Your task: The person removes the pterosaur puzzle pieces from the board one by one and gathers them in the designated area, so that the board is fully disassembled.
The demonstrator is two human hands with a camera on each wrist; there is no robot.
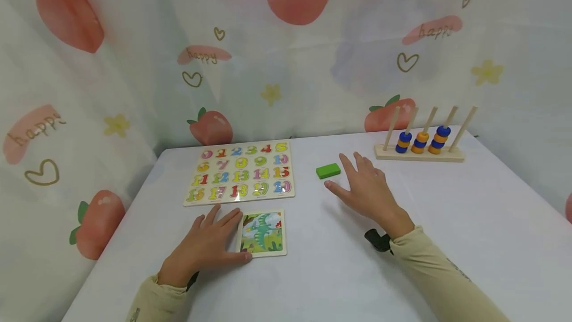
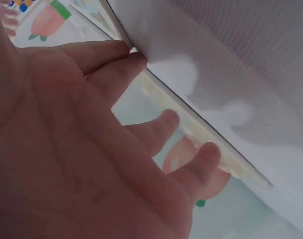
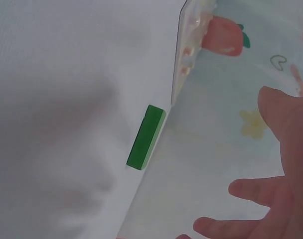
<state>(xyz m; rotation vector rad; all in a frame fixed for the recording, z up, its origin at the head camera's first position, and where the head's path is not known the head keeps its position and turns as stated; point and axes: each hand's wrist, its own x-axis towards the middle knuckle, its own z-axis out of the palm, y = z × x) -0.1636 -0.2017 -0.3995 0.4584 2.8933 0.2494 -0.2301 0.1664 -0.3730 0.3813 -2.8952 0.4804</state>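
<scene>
A small square dinosaur puzzle in a pale frame lies on the table. My left hand is spread along its left side, with the thumb by the lower left corner and the fingertips right at the upper edge. My right hand hovers over the table with spread, lightly bent fingers and nothing in its grasp. Just beyond its thumb and index finger sits a green rectangular block. In the right wrist view the same block stands apart from the fingers.
Behind the left hand lies a number board with colourful numerals 0 to 20. At the back right stands a wooden peg abacus with blue and orange rings on the three middle pegs. A fruit-printed curtain hangs behind the white table.
</scene>
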